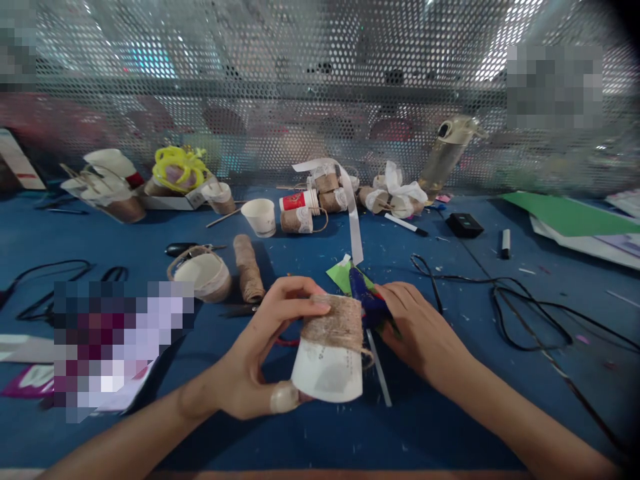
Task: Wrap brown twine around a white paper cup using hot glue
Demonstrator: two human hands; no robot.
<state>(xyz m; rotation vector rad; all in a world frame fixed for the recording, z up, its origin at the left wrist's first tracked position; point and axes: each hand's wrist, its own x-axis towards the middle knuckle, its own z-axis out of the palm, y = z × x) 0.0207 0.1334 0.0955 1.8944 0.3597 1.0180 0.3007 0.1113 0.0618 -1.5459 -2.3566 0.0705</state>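
My left hand (pixel 270 353) grips a white paper cup (pixel 330 370) between thumb and fingers. Brown twine (pixel 334 323) is wrapped round the upper half of the cup as it is held, and a loose bit sticks out on its right side. My right hand (pixel 413 323) is closed round a blue glue gun (pixel 367 297), just right of the cup. The gun's tip points away from me, near a green paper piece (pixel 341 276). A clear thin stick (pixel 380 370) extends below the gun.
A twine roll (pixel 247 267) and a twine-covered basket cup (pixel 204 275) stand left of centre. Behind are more cups (pixel 259 217), a white ribbon (pixel 353 217) and a bottle (pixel 447 157). Black cable (pixel 515 287), a black box (pixel 464 225) and green sheets (pixel 565 212) lie right.
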